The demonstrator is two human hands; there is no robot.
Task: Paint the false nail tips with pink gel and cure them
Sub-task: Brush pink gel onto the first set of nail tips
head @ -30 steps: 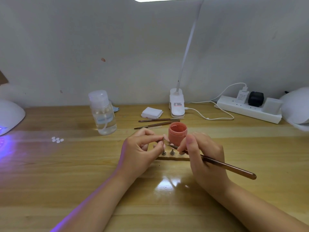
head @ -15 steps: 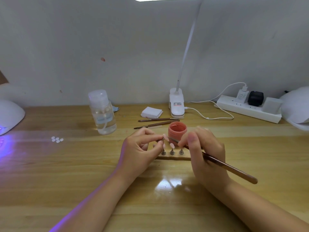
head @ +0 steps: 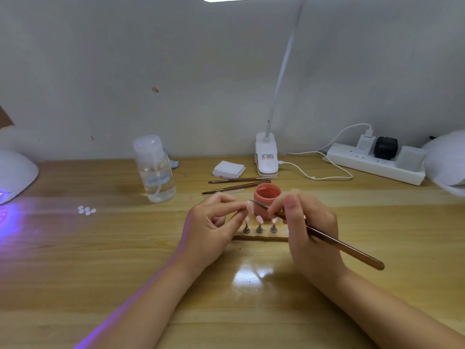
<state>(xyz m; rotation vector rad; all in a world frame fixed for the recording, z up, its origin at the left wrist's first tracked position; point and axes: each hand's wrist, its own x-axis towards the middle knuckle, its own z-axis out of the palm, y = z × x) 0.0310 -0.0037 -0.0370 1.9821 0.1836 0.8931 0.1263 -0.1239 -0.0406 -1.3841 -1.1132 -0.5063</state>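
Note:
My left hand point(head: 212, 226) pinches a small stand with a pale pink false nail tip point(head: 249, 206) on top, lifted just above the wooden holder point(head: 260, 238). My right hand point(head: 305, 226) grips a brown brush point(head: 337, 244) like a pen; its bristle end points left and nearly touches the held tip. Three more pink tips point(head: 259, 219) stand on metal pegs in the holder between my hands. An open pot of pink gel point(head: 267, 199) sits right behind them. A white curing lamp point(head: 15, 172) glows purple at the far left edge.
A clear pump bottle point(head: 154, 170) stands at the back left, and several loose white tips point(head: 86, 210) lie near it. Two spare brushes point(head: 236, 185), a stack of white pads point(head: 228, 169), a clip lamp base point(head: 266, 157) and a power strip point(head: 375, 161) line the back.
My right hand has lifted the brush from low beside the holder up in front of the gel pot, bringing its tip close to the nail tip held in my left hand.

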